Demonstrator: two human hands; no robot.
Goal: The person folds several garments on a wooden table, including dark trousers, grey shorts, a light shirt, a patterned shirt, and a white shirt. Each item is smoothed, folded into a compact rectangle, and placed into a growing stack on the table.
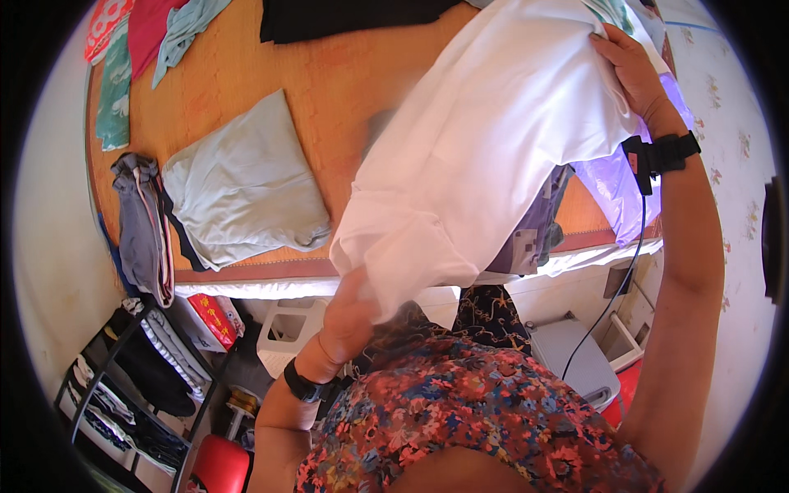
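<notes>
A white garment (pixel 501 123) stretches slantwise between my two hands, raised over the bed; whether it is a shirt or trousers I cannot tell. My left hand (pixel 349 316) grips its near, bunched end close to my body, and the cloth covers some of those fingers. At the upper right, my right hand (pixel 629 70) pinches the garment's far side edge, fingers closed on the fabric. Beneath it, a patterned grey piece of clothing (pixel 526 238) partly shows. Left of the white cloth lies a folded pale grey-green garment (pixel 246 181) on the orange-brown bed mat (pixel 345 82).
Dark grey folded clothes (pixel 140 214) hang at the bed's left edge. A black garment (pixel 345 18) and coloured cloths (pixel 177 37) lie at the far side. A purple plastic bag (pixel 616 193) is by the right wall. A black rack (pixel 140 370) with clothes stands lower left.
</notes>
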